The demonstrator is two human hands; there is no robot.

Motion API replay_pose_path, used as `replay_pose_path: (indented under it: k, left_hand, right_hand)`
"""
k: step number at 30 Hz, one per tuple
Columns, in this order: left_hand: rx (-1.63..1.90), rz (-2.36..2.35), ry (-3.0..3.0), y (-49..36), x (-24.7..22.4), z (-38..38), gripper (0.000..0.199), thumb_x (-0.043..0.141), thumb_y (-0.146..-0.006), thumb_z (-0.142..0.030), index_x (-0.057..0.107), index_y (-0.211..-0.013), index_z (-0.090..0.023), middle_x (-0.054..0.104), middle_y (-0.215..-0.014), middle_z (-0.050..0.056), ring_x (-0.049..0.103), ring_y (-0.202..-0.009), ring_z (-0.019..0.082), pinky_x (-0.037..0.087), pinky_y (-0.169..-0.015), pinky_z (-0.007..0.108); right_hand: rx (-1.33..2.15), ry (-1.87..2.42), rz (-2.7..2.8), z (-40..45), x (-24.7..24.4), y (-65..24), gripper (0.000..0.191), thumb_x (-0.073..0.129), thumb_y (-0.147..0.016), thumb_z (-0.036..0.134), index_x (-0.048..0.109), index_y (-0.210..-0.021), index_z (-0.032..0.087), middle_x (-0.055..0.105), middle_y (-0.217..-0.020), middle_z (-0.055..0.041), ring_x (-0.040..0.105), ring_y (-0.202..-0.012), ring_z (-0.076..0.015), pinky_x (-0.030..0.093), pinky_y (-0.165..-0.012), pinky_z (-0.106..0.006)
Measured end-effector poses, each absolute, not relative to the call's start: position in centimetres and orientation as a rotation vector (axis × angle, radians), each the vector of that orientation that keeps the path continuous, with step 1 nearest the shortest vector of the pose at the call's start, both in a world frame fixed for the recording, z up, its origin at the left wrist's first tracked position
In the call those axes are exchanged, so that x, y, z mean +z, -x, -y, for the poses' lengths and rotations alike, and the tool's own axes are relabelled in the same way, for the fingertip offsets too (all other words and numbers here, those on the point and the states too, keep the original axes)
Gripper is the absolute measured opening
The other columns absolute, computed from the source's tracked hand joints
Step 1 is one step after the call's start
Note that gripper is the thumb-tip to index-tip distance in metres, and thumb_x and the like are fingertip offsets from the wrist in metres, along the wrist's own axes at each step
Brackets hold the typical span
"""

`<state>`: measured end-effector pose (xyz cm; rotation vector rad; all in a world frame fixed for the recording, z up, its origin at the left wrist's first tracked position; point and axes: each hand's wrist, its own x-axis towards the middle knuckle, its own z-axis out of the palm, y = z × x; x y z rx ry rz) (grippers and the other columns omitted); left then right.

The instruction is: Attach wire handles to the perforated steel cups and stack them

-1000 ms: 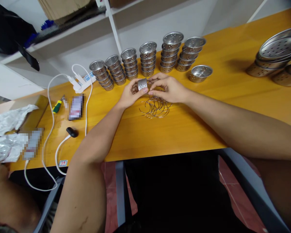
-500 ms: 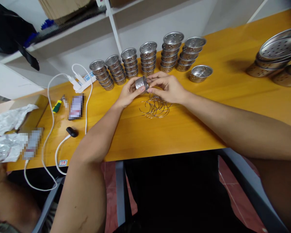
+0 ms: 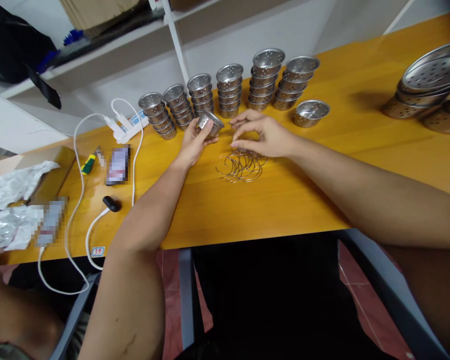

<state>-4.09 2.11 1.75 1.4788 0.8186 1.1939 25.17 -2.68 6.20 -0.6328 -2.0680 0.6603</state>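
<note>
My left hand (image 3: 195,142) is closed round a small perforated metal strainer cup (image 3: 214,126), thumb on its side. The cup is tilted, its rim turned to the right. My right hand (image 3: 260,132) is a short way to the right, apart from the cup. Its fingers are curved with a gap to the thumb, and nothing shows between them. Just below it a loose heap of thin curved metal wires (image 3: 243,167) lies on the table. Behind both hands stand several stacks of similar strainer cups (image 3: 229,87).
A single metal cup (image 3: 310,114) stands right of the stacks, with larger perforated bowls (image 3: 416,102) farther right. At left are a power strip (image 3: 125,131) with white cables, a phone (image 3: 118,165), a green-yellow tool (image 3: 88,164) and a black mouse-like object (image 3: 111,203). Another person's arm (image 3: 18,305) shows lower left.
My left hand has drawn the strainer cup to the left and tipped its rim to the right. My right hand has come off the cup and its fingers have opened.
</note>
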Motion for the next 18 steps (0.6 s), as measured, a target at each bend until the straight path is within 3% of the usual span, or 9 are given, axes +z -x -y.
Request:
replay_pose_path:
  k: [4, 8, 11, 13, 18]
  left_hand:
    - [1.291, -0.855, -1.536, 4.1, 0.7, -3.3, 0.094, 0.104, -0.079, -0.088, 0.058, -0.139, -0.03, 0.076, -0.152, 0.013, 0.077, -0.149, 0.037, 0.067, -0.13, 0.068]
    - [1.336, -0.76, -1.78, 3.7, -0.1, -3.6, 0.093, 0.105, -0.081, -0.085, 0.063, -0.145, -0.032, 0.073, -0.151, 0.01, 0.076, -0.148, 0.034, 0.06, -0.137, 0.063]
    - [1.266, -0.698, -1.942, 3.1, -0.6, -3.2, 0.095, 0.102, -0.086, -0.084, 0.061, -0.157, -0.037, 0.066, -0.162, 0.011, 0.077, -0.145, 0.034, 0.066, -0.128, 0.06]
    - [1.244, -0.689, -2.017, 2.5, -0.9, -2.8, 0.097, 0.098, -0.089, -0.085, 0.057, -0.165, -0.039, 0.062, -0.168, 0.012, 0.078, -0.141, 0.034, 0.07, -0.119, 0.057]
    - [1.238, -0.758, -2.145, 1.7, -0.6, -1.2, 0.098, 0.094, -0.1, -0.073, 0.044, -0.179, -0.042, 0.061, -0.173, 0.014, 0.079, -0.132, 0.03, 0.074, -0.108, 0.048]
  right_hand:
    - [0.561, 0.743, 2.248, 1.9, 5.3, -26.4, 0.046, 0.084, -0.1, 0.08, 0.091, -0.102, 0.035, 0.08, -0.142, -0.011, 0.077, -0.141, -0.0436, 0.062, -0.127, -0.072]
    - [0.525, 0.828, 2.242, 1.8, 5.4, -26.6, 0.053, 0.083, -0.101, 0.083, 0.085, -0.124, 0.035, 0.079, -0.14, -0.012, 0.078, -0.134, -0.0434, 0.063, -0.128, -0.071]
    - [0.59, 0.789, 2.094, 2.2, 5.5, -25.7, 0.08, 0.081, -0.104, 0.086, 0.067, -0.161, 0.032, 0.075, -0.155, -0.016, 0.076, -0.142, -0.0432, 0.065, -0.126, -0.067]
    - [0.633, 0.737, 2.024, 2.5, 5.4, -25.0, 0.098, 0.082, -0.101, 0.091, 0.056, -0.173, 0.03, 0.072, -0.162, -0.0188, 0.077, -0.141, -0.0438, 0.068, -0.12, -0.066]
    - [0.449, 0.803, 1.991, 2.3, 6.3, -25.6, 0.09, 0.087, -0.096, 0.092, 0.072, -0.16, 0.031, 0.077, -0.153, -0.016, 0.073, -0.141, -0.0476, 0.064, -0.123, -0.072]
